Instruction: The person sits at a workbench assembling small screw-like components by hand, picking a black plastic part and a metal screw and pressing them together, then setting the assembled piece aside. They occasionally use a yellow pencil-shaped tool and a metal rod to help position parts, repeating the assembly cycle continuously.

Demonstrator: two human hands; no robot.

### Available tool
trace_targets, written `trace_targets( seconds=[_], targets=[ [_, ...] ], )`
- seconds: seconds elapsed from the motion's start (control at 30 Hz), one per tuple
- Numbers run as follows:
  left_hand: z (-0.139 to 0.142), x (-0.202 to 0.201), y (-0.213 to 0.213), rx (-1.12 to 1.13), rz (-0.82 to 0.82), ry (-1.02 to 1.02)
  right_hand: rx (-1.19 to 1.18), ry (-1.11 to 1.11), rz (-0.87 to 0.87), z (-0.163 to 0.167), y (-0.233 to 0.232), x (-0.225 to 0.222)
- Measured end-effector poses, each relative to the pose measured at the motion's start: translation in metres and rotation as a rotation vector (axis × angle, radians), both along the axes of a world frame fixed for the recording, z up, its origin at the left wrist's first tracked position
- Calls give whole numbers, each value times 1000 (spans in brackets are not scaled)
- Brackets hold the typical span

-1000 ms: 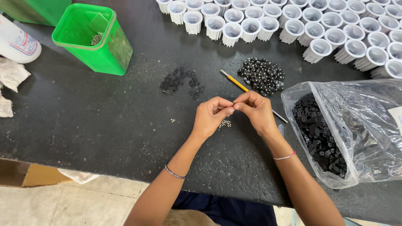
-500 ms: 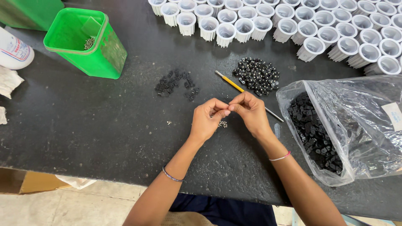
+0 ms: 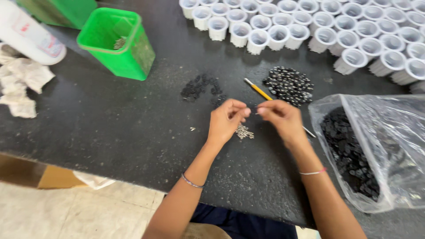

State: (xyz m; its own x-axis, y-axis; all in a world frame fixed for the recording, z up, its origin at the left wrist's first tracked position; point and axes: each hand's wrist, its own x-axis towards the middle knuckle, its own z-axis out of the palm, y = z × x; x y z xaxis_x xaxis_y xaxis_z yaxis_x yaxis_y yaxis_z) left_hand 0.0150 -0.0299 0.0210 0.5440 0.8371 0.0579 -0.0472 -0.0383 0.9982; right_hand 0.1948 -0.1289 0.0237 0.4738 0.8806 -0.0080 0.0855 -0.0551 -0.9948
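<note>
At mid-frame a tiny, light, stiff part, judged easily dropped, is pinched at its ends between the fingers of left hand point(image 3: 226, 120) and right hand point(image 3: 280, 118)

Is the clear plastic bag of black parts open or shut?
Open: the clear plastic bag has its mouth spread toward the hands, with black parts exposed.

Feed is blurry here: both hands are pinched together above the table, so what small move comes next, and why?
Probably bring the fingertips together to mate the tiny parts: the left hand and right hand pinch something small, a narrow gap apart, over the little pile of silvery bits.
</note>
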Motion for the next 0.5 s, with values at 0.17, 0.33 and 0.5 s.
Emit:
trace_targets(
  seconds=[0.17,0.33,0.5],
  targets=[
    [8,-33,42,270,509,97,197,-83,-365,0,-1,32],
    [3,-48,51,472,590,317,253,-193,-311,1,-8,24],
    [0,-42,43,634,488,457,110,-317,-141,11,-8,-3]
  ],
)
